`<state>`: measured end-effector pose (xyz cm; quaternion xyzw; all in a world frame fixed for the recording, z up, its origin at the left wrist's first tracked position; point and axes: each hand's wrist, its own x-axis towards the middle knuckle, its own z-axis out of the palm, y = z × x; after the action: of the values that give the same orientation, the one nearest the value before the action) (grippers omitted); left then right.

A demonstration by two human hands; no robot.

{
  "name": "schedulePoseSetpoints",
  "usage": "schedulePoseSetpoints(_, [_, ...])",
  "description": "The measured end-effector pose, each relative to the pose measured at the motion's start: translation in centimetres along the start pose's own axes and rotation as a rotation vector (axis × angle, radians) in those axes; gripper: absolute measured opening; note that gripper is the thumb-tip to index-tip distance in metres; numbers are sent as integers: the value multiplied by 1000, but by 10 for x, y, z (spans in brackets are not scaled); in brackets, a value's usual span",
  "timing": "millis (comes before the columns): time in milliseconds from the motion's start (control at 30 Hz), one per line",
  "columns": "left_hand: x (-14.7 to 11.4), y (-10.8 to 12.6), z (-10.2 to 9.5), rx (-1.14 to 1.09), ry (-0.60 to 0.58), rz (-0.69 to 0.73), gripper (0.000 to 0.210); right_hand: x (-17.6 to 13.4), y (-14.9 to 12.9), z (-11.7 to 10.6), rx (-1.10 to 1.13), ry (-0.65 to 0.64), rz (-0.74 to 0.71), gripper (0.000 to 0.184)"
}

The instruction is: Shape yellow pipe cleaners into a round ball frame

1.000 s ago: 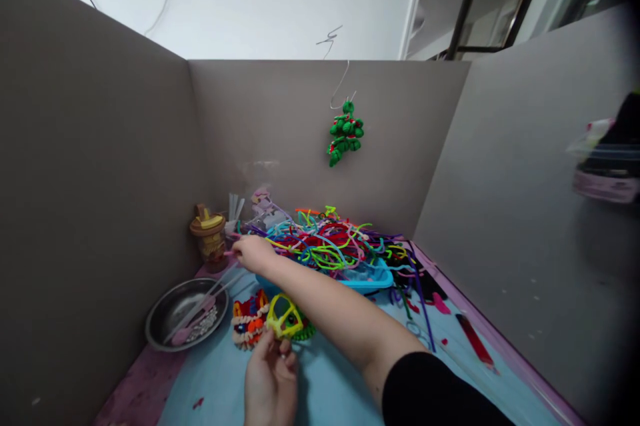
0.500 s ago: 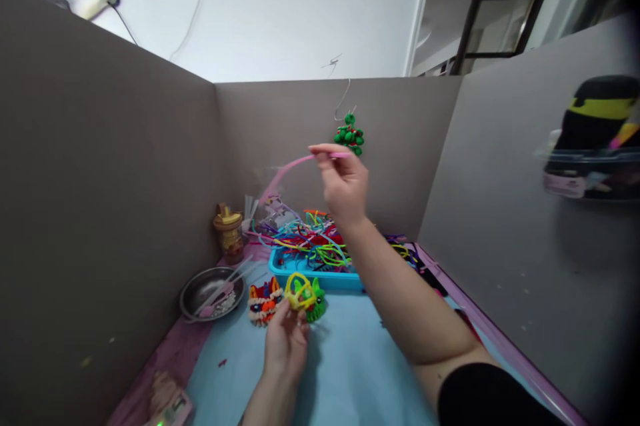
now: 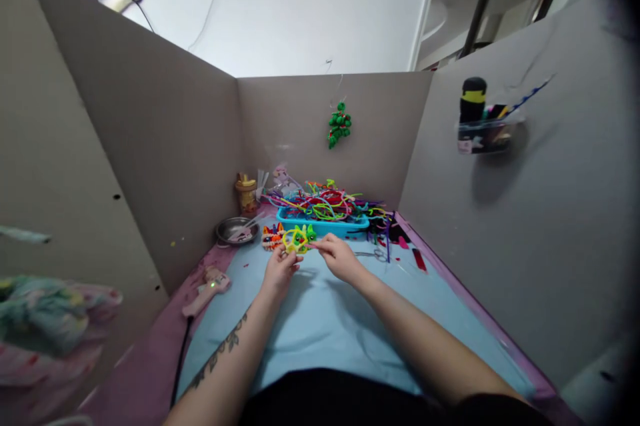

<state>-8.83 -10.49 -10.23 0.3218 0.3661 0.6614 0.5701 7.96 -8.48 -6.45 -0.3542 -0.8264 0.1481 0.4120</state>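
Note:
A yellow pipe-cleaner frame (image 3: 289, 241), bent into an open, rounded shape, is pinched in the fingers of my left hand (image 3: 279, 271). My right hand (image 3: 340, 258) grips a pink pipe cleaner (image 3: 312, 245), whose visible end meets the right side of the yellow frame; whether it is hooked on cannot be made out. Just behind the hands are an orange-and-cream pipe-cleaner animal head (image 3: 271, 238) and a green one (image 3: 311, 233), the latter partly covered by the frame.
Tangled pipe cleaners (image 3: 330, 203) overflow a blue tray (image 3: 345, 227). A metal bowl (image 3: 220, 231), a lidded cup (image 3: 247, 196) and a pink glue gun (image 3: 207, 291) are on the left; scissors (image 3: 379, 255) lie right. A green tree ornament (image 3: 340, 125) hangs behind; a clear box (image 3: 483, 136) hangs on the right wall.
My right hand has come down from above the tray to beside my left, bringing the pink pipe cleaner to the yellow frame. The view has pulled back, showing more table.

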Motion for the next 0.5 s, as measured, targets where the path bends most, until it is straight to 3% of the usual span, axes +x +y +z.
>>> schedulePoseSetpoints(233, [2, -12, -3, 131, -60, 48, 49, -20, 13, 19, -102, 173, 7, 27])
schedulePoseSetpoints(500, [2, -26, 3, 329, -181, 133, 46, -31, 28, 25, -182, 155, -40, 35])
